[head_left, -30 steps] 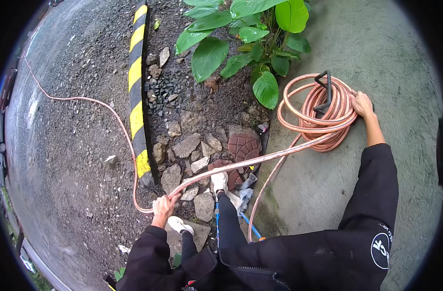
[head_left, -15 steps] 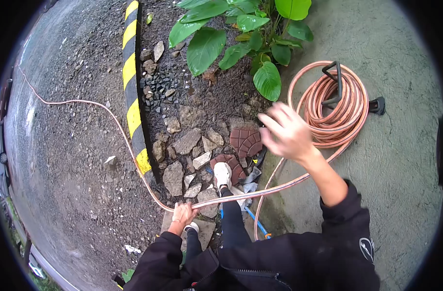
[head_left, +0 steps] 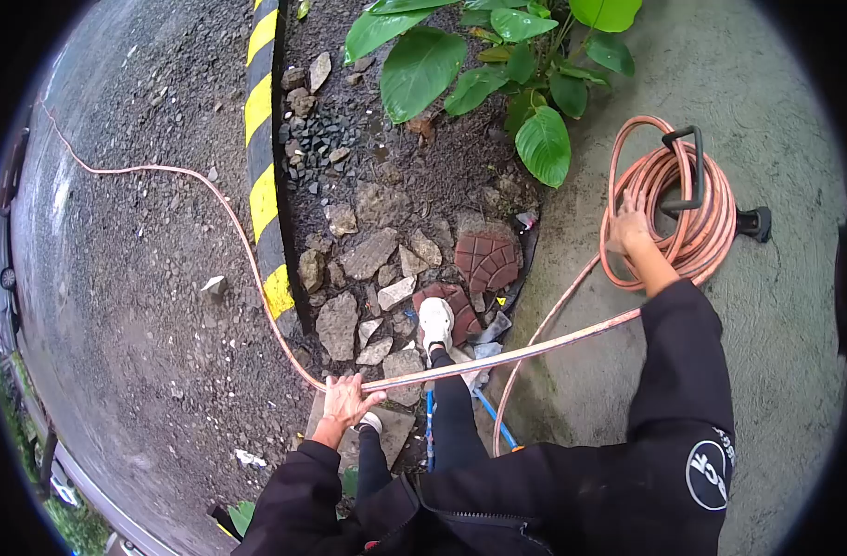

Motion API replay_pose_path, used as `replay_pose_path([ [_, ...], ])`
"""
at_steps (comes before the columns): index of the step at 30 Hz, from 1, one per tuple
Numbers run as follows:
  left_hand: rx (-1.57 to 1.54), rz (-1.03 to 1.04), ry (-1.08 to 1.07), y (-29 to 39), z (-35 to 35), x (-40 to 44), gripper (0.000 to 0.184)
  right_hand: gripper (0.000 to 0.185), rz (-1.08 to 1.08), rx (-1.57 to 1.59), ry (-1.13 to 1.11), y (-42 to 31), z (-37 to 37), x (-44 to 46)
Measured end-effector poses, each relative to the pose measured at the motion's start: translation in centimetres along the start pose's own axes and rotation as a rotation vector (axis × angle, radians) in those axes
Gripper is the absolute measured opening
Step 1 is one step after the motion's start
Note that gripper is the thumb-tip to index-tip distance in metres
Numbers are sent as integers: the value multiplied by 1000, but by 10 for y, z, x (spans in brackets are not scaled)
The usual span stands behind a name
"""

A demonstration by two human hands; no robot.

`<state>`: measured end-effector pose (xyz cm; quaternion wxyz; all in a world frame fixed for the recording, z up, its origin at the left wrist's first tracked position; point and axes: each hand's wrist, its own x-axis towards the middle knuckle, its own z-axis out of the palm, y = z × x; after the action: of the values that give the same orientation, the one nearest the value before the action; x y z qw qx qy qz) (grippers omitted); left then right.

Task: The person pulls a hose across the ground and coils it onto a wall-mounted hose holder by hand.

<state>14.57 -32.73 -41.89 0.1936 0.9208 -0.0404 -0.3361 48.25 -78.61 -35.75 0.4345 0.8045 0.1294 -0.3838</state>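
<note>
A long pinkish-orange garden hose (head_left: 534, 350) crosses in front of my body, with its far part trailing over the ground at left. My left hand (head_left: 346, 400) is closed around this hose near the stone slab, its thumb sticking out to the right. On the right, the rest of the hose lies in a loose coil (head_left: 711, 222) about a black metal holder (head_left: 698, 171). My right hand (head_left: 631, 227) lies at the coil's left side, fingers stretched out and apart over the loops. Whether its fingertips press on the hose, I cannot tell.
A yellow-and-black striped kerb (head_left: 264, 199) borders broken stones (head_left: 369, 255) and red paving pieces (head_left: 486, 259). One white shoe (head_left: 436, 322) stands among them. A leafy plant (head_left: 423, 79) grows ahead. Blue tubing (head_left: 497, 422) runs near my legs. Concrete lies right, gravel left.
My right hand has moved right and slightly forward, from beside the coil onto its left loops. My left hand stays at the hose. The view has shifted a little.
</note>
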Motion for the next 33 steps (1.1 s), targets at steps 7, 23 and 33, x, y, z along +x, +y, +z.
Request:
replay_pose_path([
  [7,-6,-65,-160,13,8,26,69,26,-201,452,1496,43,-57,-118],
  [23,-19,93,345,7,-44,-57,48,48,-771,1449,863,-218,-140,-271],
  [33,114,226,424,-11,-34,-154,44,53,-678,1401,-462,-483,-200,-257],
])
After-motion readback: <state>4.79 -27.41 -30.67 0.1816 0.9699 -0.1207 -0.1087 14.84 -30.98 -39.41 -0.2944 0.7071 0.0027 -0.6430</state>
